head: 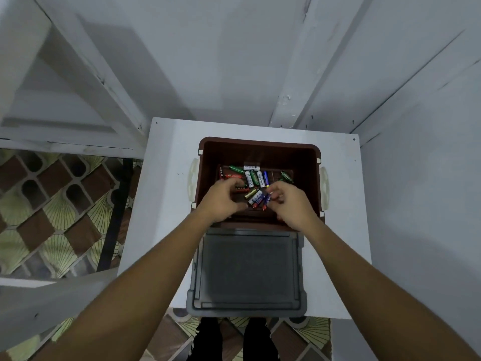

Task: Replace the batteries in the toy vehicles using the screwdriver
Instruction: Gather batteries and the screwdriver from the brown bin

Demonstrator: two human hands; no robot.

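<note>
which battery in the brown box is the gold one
The gold battery lying slantwise between the left hand and right hand; the rest are green, white, red or blue.

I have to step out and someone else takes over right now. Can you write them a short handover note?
Left grip: fingers curled over the batteries in the brown box. Whether it holds one cannot be told.
Right grip: pinches a few of the batteries at the near edge of the pile.
The grey lid lies off the box on the white table, on the side nearer the person.
Done: box opened.
Left: finish picking batteries, then all the swapping. No toy vehicle or screwdriver is in view.
</note>
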